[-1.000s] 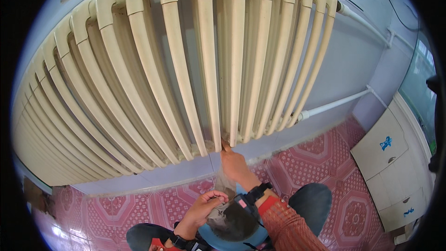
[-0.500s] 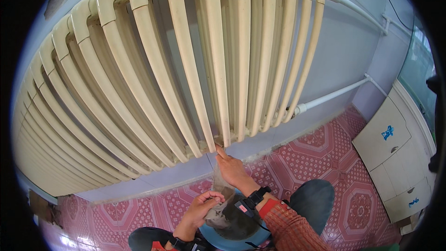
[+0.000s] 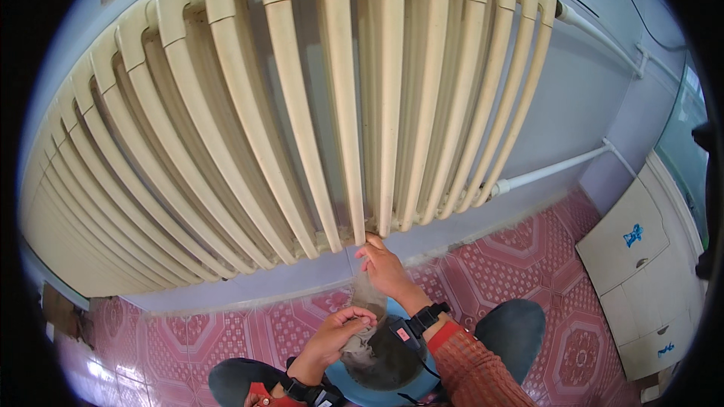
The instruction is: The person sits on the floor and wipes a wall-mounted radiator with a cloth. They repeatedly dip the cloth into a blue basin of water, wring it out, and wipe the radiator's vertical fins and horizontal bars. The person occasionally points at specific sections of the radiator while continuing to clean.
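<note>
In left hand (image 3: 329, 338), crumpled grey cloth (image 3: 357, 350).

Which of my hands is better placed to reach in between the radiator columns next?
Your right hand, probably: it's at the foot of the cream radiator, whereas your left hand is lower, by the blue basin, holding grey cloth.
</note>
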The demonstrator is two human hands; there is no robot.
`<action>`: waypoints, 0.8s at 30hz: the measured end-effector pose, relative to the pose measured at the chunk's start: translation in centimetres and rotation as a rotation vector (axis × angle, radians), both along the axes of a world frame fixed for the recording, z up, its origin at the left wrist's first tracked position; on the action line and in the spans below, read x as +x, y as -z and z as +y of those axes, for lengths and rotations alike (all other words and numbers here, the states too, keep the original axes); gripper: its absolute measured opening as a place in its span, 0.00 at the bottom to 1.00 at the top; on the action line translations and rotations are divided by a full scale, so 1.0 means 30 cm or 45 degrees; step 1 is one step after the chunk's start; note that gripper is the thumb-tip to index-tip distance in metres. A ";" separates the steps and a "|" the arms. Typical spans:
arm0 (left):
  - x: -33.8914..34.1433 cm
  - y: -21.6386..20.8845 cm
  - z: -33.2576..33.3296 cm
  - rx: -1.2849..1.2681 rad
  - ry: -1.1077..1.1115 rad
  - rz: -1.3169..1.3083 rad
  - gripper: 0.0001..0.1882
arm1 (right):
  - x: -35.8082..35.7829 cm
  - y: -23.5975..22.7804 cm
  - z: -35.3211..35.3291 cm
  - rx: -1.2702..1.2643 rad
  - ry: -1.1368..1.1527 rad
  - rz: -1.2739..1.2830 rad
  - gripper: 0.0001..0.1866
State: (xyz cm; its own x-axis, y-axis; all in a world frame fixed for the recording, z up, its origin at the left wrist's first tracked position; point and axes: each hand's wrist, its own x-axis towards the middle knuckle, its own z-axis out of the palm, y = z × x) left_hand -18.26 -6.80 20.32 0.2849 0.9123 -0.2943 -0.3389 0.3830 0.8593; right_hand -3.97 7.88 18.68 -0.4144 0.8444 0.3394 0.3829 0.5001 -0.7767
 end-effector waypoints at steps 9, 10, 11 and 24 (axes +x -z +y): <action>0.004 -0.006 -0.005 -0.028 -0.001 -0.059 0.10 | -0.025 -0.027 0.029 -0.416 -0.240 0.507 0.09; 0.007 -0.007 -0.004 -0.022 -0.004 -0.047 0.10 | -0.030 -0.029 0.034 -0.433 -0.231 0.462 0.08; 0.008 -0.007 -0.004 -0.024 -0.004 -0.051 0.10 | -0.033 -0.032 0.040 -0.448 -0.288 0.444 0.08; 0.008 0.018 0.000 0.020 -0.004 -0.054 0.10 | -0.022 -0.034 0.034 -0.304 -0.287 0.221 0.19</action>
State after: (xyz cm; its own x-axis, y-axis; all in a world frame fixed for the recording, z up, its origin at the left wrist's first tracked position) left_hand -18.01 -6.82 19.78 0.2941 0.9174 -0.2680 -0.3759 0.3688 0.8501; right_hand -4.62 8.92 19.69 -0.5523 0.8025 0.2255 0.1362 0.3538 -0.9254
